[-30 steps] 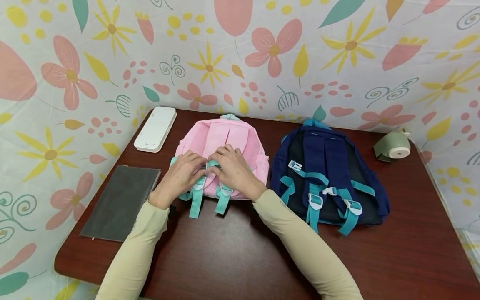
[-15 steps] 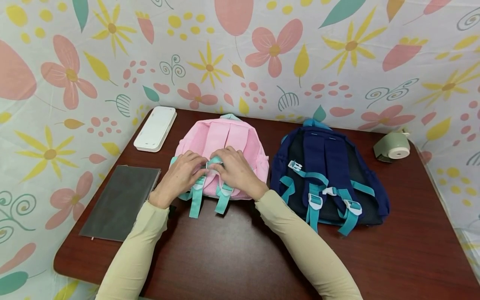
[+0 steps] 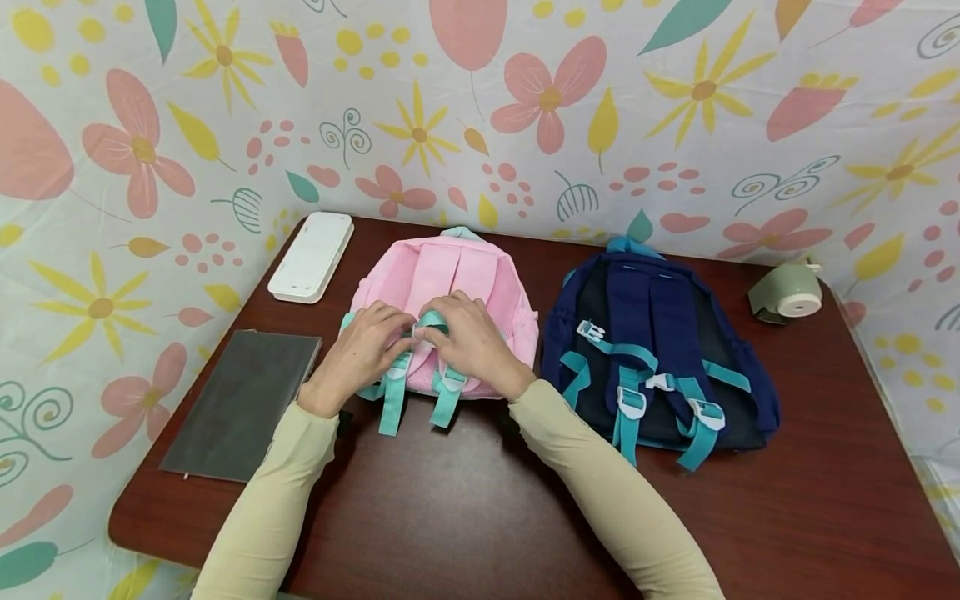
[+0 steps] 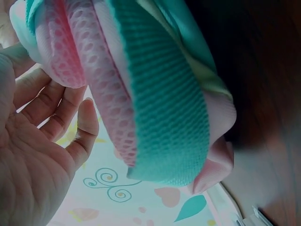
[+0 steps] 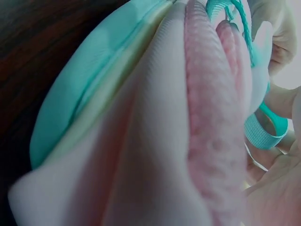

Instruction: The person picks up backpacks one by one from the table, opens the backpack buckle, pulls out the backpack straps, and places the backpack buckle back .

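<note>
A pink backpack (image 3: 450,267) lies with its shoulder straps facing up and teal webbing ends hanging toward the front. Over its lower middle, my left hand (image 3: 367,340) pinches one side of a teal chest strap at its pale buckle (image 4: 19,21). My right hand (image 3: 471,340) pinches the other side, where the teal chest strap (image 5: 263,134) bends into a small loop by the fingers. Fingertips of both hands nearly meet at the buckle and partly hide it. The left wrist view also shows the backpack's wide teal side webbing (image 4: 164,108).
Right of the pink backpack lies a navy backpack (image 3: 675,333) with teal straps and white buckles. A white case (image 3: 311,257) sits at the back left, with a dark flat folder (image 3: 243,404) before it. A green-grey cup-like object (image 3: 786,292) lies at the far right.
My right hand's fingers have shifted a little along the chest strap, and the teal webbing now bends up between them. My left hand has stayed nearly still.
</note>
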A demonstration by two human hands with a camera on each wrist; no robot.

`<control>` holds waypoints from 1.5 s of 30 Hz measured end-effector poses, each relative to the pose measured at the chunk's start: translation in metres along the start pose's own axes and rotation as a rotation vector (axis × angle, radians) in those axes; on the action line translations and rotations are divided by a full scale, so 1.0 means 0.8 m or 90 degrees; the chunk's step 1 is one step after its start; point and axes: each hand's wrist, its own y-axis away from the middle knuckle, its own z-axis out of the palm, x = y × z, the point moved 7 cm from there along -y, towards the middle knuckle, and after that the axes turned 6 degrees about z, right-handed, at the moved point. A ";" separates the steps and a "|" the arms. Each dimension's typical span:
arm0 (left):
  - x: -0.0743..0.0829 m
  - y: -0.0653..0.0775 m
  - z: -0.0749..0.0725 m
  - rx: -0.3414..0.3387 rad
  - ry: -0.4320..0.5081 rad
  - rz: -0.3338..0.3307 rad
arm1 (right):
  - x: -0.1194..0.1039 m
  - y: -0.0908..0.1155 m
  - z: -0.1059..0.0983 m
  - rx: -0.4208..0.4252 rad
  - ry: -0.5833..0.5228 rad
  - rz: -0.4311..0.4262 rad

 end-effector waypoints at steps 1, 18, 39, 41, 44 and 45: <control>0.000 0.000 0.000 -0.001 0.001 -0.001 | 0.001 0.000 -0.001 0.003 -0.011 0.003; -0.012 0.005 0.001 0.034 0.069 -0.047 | 0.009 -0.002 -0.001 -0.019 -0.138 0.043; -0.012 0.006 -0.006 0.094 0.135 -0.081 | 0.011 -0.010 0.013 -0.024 -0.126 0.042; -0.011 0.005 -0.008 0.105 0.141 -0.071 | 0.011 -0.010 0.013 -0.024 -0.119 0.043; -0.009 0.004 -0.012 0.123 0.149 -0.063 | 0.010 -0.011 0.014 -0.022 -0.100 0.037; -0.008 0.004 -0.014 0.127 0.149 -0.062 | 0.010 -0.011 0.014 -0.022 -0.095 0.034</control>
